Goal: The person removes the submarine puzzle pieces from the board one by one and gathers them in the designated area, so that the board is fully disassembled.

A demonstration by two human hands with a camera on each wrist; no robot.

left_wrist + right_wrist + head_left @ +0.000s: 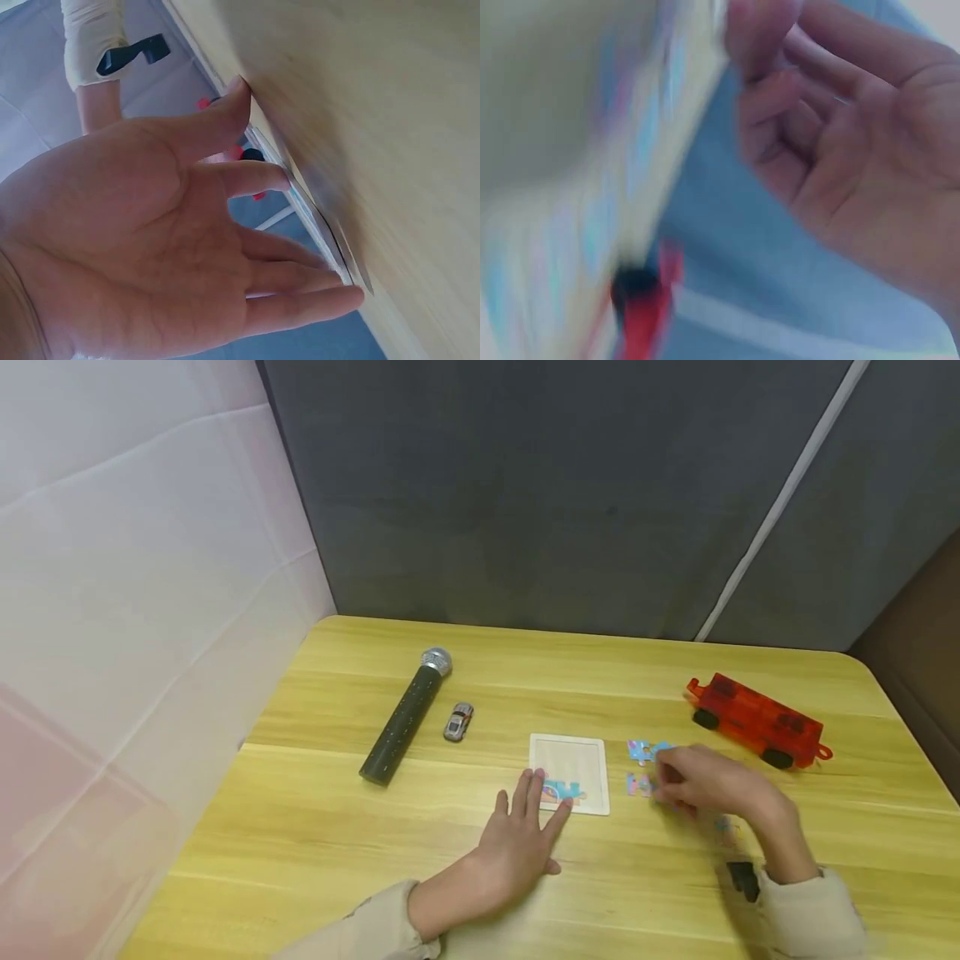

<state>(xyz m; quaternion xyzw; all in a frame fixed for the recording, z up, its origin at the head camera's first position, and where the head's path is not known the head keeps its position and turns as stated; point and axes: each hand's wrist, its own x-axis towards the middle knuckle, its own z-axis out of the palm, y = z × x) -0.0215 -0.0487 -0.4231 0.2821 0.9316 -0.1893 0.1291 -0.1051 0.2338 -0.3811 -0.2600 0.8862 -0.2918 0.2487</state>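
A square white puzzle frame (606,777) lies on the table, with a few joined jigsaw pieces (567,790) along its lower edge. My left hand (517,852) rests with outstretched fingers on the frame's lower left part. In the left wrist view, the fingertips of the left hand (172,232) touch the thin frame edge (315,217). Right of the frame, my right hand (708,783) is over loose puzzle pieces (640,750), partly hiding them. The right wrist view is blurred; the right hand (847,135) has curled fingers, thumb near the index finger. Whether a piece is between them cannot be told.
A dark microphone (405,718) with a silver head and a small silver toy car (458,722) lie left of the frame. At the right stands a red translucent toy wagon (757,718). More puzzle pieces (726,831) lie near the right forearm. A grey partition (487,502) rises behind the table.
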